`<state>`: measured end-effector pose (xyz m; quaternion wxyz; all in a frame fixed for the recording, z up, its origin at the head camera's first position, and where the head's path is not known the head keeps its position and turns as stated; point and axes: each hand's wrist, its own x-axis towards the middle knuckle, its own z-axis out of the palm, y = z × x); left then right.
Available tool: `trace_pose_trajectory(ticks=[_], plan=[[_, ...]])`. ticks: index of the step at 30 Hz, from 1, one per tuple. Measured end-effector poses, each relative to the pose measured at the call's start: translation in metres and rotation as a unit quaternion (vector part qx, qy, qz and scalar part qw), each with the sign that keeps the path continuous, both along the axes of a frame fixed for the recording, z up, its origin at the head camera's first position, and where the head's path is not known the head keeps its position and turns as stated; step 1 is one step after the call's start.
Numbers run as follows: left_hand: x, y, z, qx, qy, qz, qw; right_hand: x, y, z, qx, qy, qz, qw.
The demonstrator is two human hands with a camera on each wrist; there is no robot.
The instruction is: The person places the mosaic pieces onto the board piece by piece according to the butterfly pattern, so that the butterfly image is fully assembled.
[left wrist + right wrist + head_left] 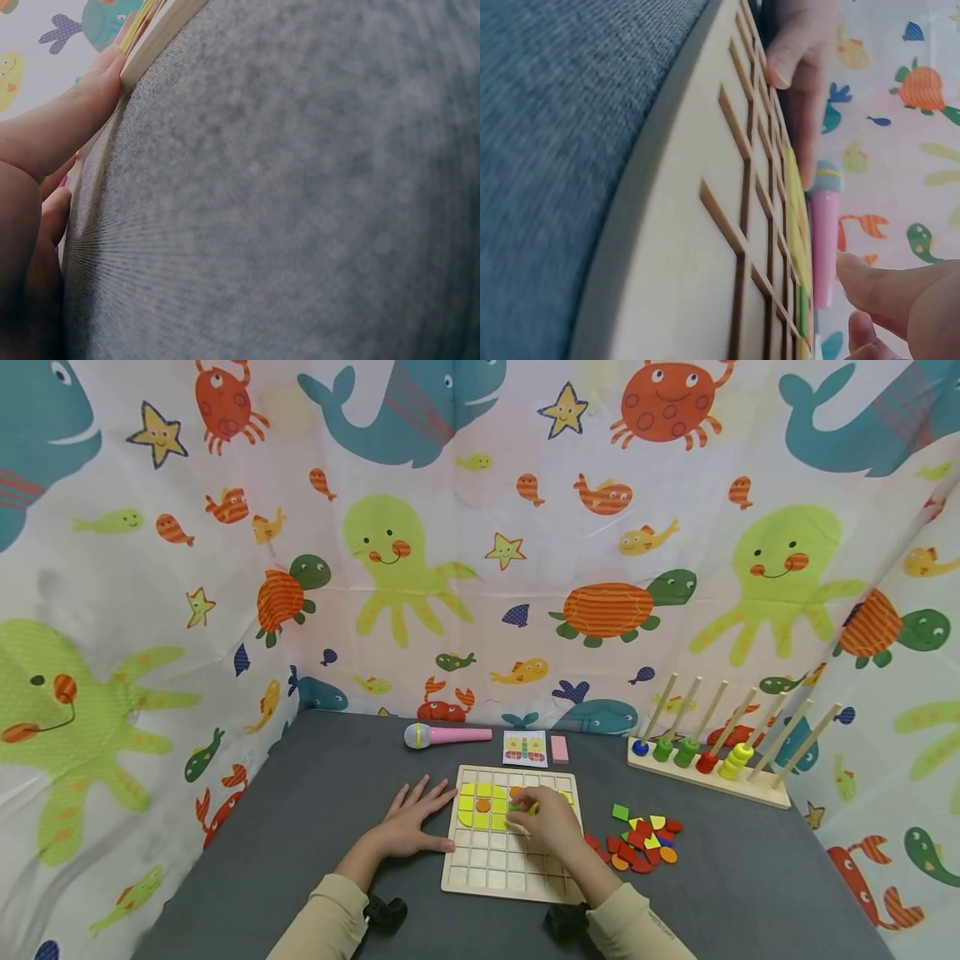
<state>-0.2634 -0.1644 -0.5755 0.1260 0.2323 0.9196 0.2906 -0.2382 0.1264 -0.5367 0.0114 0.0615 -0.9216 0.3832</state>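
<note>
A square wooden grid board [480, 883] lies on the dark table. Yellow and orange tiles [467, 805] fill cells in its upper rows, and a bit of green shows at the middle. Beside the board's left edge, my left hand [408, 827] rests with fingers spread, its thumb [101, 79] touching the wooden rim. Above the upper middle cells is my right hand [551, 822], bent, thumb and fingertips close to the tiles. A yellow patch [534, 808] shows between its fingers; whether it is held or lies on the board, I cannot tell.
Right of the board lies a loose pile of coloured tiles [645, 843], mostly red. A wooden peg rack [708, 768] with coloured rings stands at back right. Behind the board are a toy microphone [457, 735], a picture card [525, 749] and a pink block [558, 749].
</note>
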Motion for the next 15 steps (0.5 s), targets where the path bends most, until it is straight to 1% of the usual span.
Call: trace_pose_trajectory(ticks=[7, 13, 15], plan=[[0.004, -0.001, 0.003, 0.004, 0.007, -0.01, 0.9999, 0.007, 0.022, 0.009, -0.021, 0.009, -0.016, 0.9996], [0.004, 0.0, 0.006, -0.012, 0.007, -0.007, 0.9999, 0.009, 0.049, 0.017, -0.031, 0.01, -0.052, 0.9981], [0.004, 0.001, 0.007, -0.01, 0.005, -0.007, 0.9999, 0.01, 0.06, 0.019, -0.031, 0.011, -0.064, 0.9974]])
